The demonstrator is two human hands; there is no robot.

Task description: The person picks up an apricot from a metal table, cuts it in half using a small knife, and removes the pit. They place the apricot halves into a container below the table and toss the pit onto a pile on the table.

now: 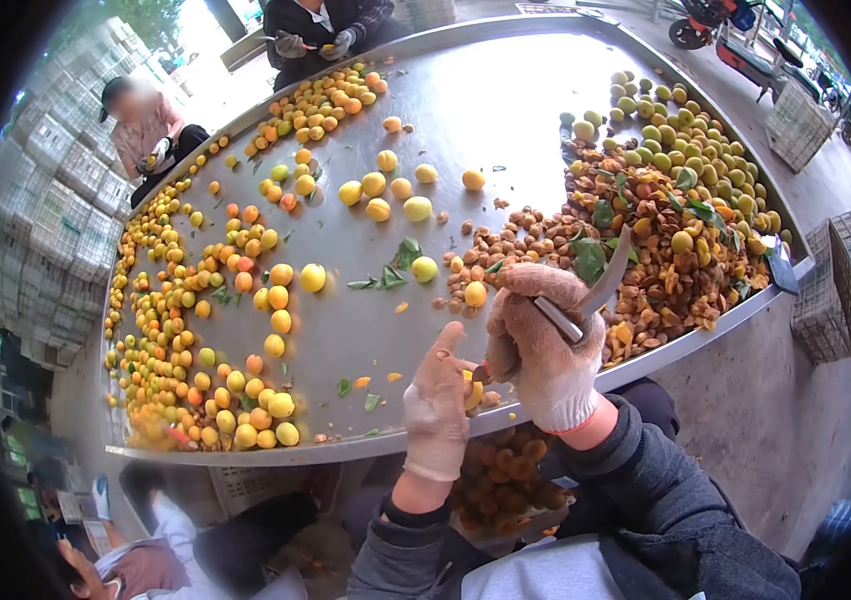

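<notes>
Both my hands wear pale, stained gloves and meet over the near edge of the metal table. My right hand is closed round a knife with a curved blade that points up and to the right. In my left hand is a yellow-orange apricot, partly covered by the fingers. The right fingertips are right at this fruit. Just beyond the hands lies a heap of brown apricot pits. Split apricot pieces with green leaves are piled to its right.
Whole apricots spread over the table's left side; greener ones lie far right. A container of orange-brown fruit is below the edge. Gloved people sit at the far side and left. Crates stand right.
</notes>
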